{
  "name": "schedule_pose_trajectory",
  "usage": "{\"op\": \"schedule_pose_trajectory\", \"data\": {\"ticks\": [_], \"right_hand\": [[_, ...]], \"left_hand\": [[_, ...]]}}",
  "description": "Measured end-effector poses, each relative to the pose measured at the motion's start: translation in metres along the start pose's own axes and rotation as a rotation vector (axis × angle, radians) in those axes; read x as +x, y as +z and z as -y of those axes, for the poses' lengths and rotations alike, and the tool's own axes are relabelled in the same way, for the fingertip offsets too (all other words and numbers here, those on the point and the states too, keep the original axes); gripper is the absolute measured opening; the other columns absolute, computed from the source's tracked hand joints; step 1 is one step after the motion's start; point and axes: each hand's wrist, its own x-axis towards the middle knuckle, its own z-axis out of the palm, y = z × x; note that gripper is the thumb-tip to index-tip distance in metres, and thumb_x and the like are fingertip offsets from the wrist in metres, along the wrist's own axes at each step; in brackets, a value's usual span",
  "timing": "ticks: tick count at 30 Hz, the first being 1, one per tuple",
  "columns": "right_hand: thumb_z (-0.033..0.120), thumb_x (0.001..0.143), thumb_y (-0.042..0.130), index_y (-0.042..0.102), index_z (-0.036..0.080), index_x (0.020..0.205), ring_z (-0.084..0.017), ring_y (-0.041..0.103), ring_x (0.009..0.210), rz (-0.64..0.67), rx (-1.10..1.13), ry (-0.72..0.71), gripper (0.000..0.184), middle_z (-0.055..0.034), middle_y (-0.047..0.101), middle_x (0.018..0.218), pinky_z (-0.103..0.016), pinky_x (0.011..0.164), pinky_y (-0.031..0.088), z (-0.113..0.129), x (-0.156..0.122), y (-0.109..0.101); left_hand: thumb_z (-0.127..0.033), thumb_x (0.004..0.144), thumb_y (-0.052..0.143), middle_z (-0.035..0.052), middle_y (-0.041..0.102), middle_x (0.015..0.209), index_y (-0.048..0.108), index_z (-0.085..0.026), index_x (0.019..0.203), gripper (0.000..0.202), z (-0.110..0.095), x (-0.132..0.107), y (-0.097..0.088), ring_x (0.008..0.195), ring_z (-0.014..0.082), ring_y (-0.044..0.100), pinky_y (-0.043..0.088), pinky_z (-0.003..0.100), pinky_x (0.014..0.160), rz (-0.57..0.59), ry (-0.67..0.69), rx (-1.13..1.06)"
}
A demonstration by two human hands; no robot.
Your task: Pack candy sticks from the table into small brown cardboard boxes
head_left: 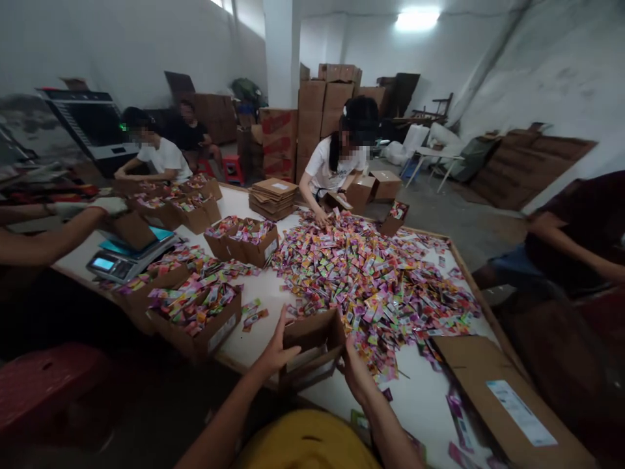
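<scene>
An open cardboard box (311, 326) sits at the table's near edge, between my two hands. My left hand (277, 350) grips its left side, with the thumb over the near rim and the fingers up along the wall. My right hand (355, 370) holds the right side at the near corner. No sachets show inside the box; something pale is visible low in it. Just beyond lies a large heap of small colourful sachets (371, 280), reaching close to the box's right side. A few loose sachets (254, 316) lie left of my left hand.
Filled cardboard boxes (215, 335) stand to the left, near a digital scale (131, 254) where a co-worker's gloved hand (110, 206) holds a box. Across the table another person (336, 153) reaches into the heap. Flattened cardboard (488, 371) lies right; stacked cardboard (273, 195) sits at the back.
</scene>
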Motion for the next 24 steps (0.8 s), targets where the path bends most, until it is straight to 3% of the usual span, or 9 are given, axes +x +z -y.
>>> {"op": "schedule_pose_trajectory", "data": {"ticks": [3,5,7,9,13,16,19,21,24], "right_hand": [[0.083,0.075,0.043,0.064,0.023,0.113,-0.025,0.064,0.097,-0.038,-0.081,0.255,0.074,-0.0116,0.069,0.108,-0.034,0.067,0.051,0.012,0.001,-0.011],[0.069,0.063,0.068,0.066,0.023,0.106,-0.023,0.065,0.085,-0.020,-0.228,0.249,0.063,-0.0095,0.071,0.100,-0.033,0.064,0.050,0.016,0.000,-0.015],[0.051,0.053,0.081,0.067,0.024,0.107,-0.023,0.065,0.077,0.087,-0.255,0.210,0.062,-0.0080,0.072,0.097,-0.034,0.064,0.050,0.016,0.000,-0.012],[0.042,0.048,0.083,0.066,0.026,0.112,-0.024,0.067,0.079,0.186,-0.161,0.148,0.068,-0.0076,0.072,0.102,-0.036,0.066,0.052,0.014,0.002,-0.007],[0.041,0.052,0.083,0.065,0.025,0.120,-0.031,0.055,0.122,0.150,-0.055,-0.164,0.073,-0.0097,0.063,0.128,-0.041,0.089,0.051,0.013,-0.002,-0.010],[0.053,0.073,0.070,0.064,0.022,0.126,-0.029,0.049,0.130,0.269,-0.125,-0.276,0.062,-0.0118,0.059,0.134,-0.045,0.105,0.040,0.018,-0.022,-0.022],[0.056,0.072,0.071,0.069,0.020,0.120,-0.030,0.050,0.128,0.397,-0.292,-0.325,0.060,-0.0131,0.057,0.135,-0.044,0.107,0.036,0.023,-0.037,-0.030],[0.053,0.071,0.075,0.073,0.020,0.113,-0.029,0.053,0.124,0.340,-0.384,-0.354,0.053,-0.0123,0.058,0.132,-0.043,0.107,0.037,0.024,-0.037,-0.028],[0.046,0.082,0.067,0.076,0.021,0.093,-0.024,0.059,0.106,0.237,-0.581,-0.455,0.029,-0.0090,0.067,0.111,-0.039,0.098,0.043,0.019,-0.026,-0.013]], "left_hand": [[-0.040,0.078,0.063,0.0137,0.035,0.153,-0.017,-0.025,0.153,0.111,0.028,0.006,0.004,0.139,0.0240,0.039,0.030,0.041,0.116,-0.200,0.013,-0.053],[-0.040,0.072,0.069,0.0128,0.036,0.152,-0.014,-0.026,0.153,0.117,0.042,0.012,0.008,0.137,0.0243,0.042,0.032,0.041,0.115,-0.247,0.023,-0.017],[-0.037,0.060,0.076,0.0123,0.045,0.144,0.005,-0.023,0.153,0.119,0.047,0.017,0.012,0.132,0.0271,0.046,0.035,0.042,0.113,-0.223,0.007,0.060],[-0.036,0.055,0.077,0.0108,0.056,0.131,0.032,-0.019,0.143,0.100,0.045,0.019,0.016,0.124,0.0292,0.052,0.039,0.042,0.109,-0.184,-0.023,0.077],[-0.039,0.074,0.064,0.0047,0.068,0.104,0.057,-0.021,0.108,0.040,0.037,0.011,0.010,0.103,0.0250,0.064,0.050,0.038,0.094,-0.083,-0.041,-0.050],[-0.034,0.073,0.063,0.0044,0.072,0.092,0.066,-0.021,0.086,0.019,0.038,-0.001,-0.004,0.094,0.0249,0.066,0.051,0.038,0.088,-0.018,0.018,-0.010],[-0.034,0.070,0.065,0.0088,0.074,0.096,0.068,-0.020,0.068,0.014,0.035,-0.006,-0.022,0.098,0.0266,0.066,0.049,0.041,0.094,0.060,0.099,0.049],[-0.038,0.072,0.068,0.0100,0.073,0.108,0.074,-0.021,0.080,0.020,0.027,-0.003,-0.036,0.108,0.0275,0.064,0.046,0.042,0.100,0.228,0.093,0.096],[-0.046,0.077,0.068,0.0081,0.066,0.127,0.073,-0.026,0.109,0.038,0.007,0.003,-0.047,0.125,0.0280,0.054,0.038,0.043,0.108,0.524,0.088,0.278]]}}
